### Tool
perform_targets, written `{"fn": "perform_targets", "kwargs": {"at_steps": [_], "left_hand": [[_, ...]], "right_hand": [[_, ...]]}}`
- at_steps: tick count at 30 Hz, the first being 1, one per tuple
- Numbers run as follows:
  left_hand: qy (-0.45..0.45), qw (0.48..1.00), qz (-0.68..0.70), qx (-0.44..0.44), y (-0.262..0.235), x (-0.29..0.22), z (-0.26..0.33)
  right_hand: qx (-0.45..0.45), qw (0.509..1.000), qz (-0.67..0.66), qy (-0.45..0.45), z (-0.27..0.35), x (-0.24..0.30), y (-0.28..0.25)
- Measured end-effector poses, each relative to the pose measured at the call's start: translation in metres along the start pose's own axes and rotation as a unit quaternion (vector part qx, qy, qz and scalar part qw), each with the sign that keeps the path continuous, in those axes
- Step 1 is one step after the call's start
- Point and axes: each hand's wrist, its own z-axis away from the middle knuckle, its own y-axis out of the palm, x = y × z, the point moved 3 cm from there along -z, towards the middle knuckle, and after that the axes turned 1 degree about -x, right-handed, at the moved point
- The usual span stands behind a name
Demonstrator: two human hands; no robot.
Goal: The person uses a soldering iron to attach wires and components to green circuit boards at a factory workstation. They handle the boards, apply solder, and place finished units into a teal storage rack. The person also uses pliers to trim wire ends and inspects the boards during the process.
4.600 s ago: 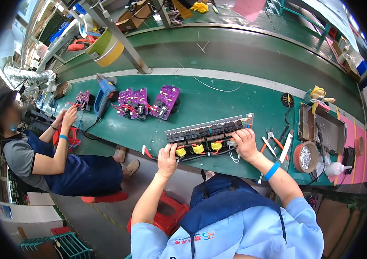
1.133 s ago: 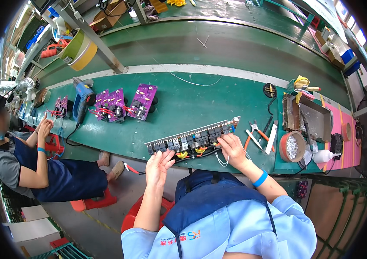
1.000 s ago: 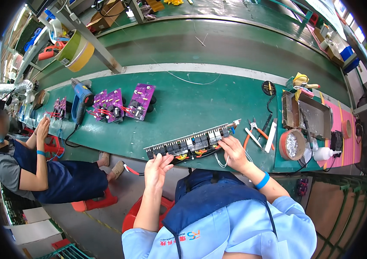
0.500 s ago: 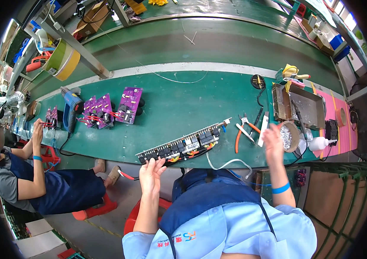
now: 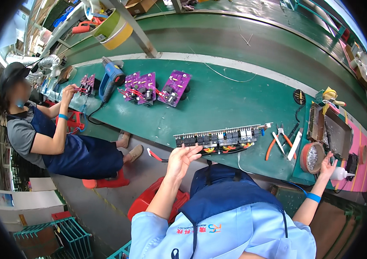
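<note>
— Green desk (image 5: 218, 103) all across our view, curving off toward a second green belt behind it. What do we have nearest?

— Our left hand (image 5: 181, 158), fingers spread apart, tips touching the near edge of the long relay board (image 5: 220, 138) at its left end. It grips nothing.

— And our right hand (image 5: 328, 166)?

— Well apart from the board, out at the right, fingers loosely curled beside a white squeeze bottle (image 5: 343, 174); we cannot tell whether it clasps it. Just beyond that hand sits a round dish of screws (image 5: 312, 157), then orange-handled pliers (image 5: 277, 139).

— Farther off?

— Purple circuit boards (image 5: 157, 88) beyond our left hand, a blue power screwdriver (image 5: 112, 80), and a seated co-worker (image 5: 41, 129) at the far left.
</note>
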Motion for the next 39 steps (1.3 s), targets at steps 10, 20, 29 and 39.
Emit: {"fn": "perform_targets", "kwargs": {"at_steps": [10,20,29,39], "left_hand": [[0.007,0.999,-0.022,-0.029,-0.001,0.005,-0.007],[-0.022,0.994,-0.087,-0.056,-0.003,0.004,-0.009],[0.001,0.997,-0.028,-0.067,-0.010,0.036,0.021],[0.044,0.996,0.008,-0.078,-0.027,0.073,0.041]], "right_hand": [[0.025,0.982,0.103,-0.155,0.064,0.000,0.046],[0.190,0.908,0.325,-0.185,0.146,-0.068,0.115],[0.393,0.833,0.387,-0.050,0.247,-0.223,0.215],[0.546,0.598,0.535,0.239,0.305,-0.375,0.226]]}}
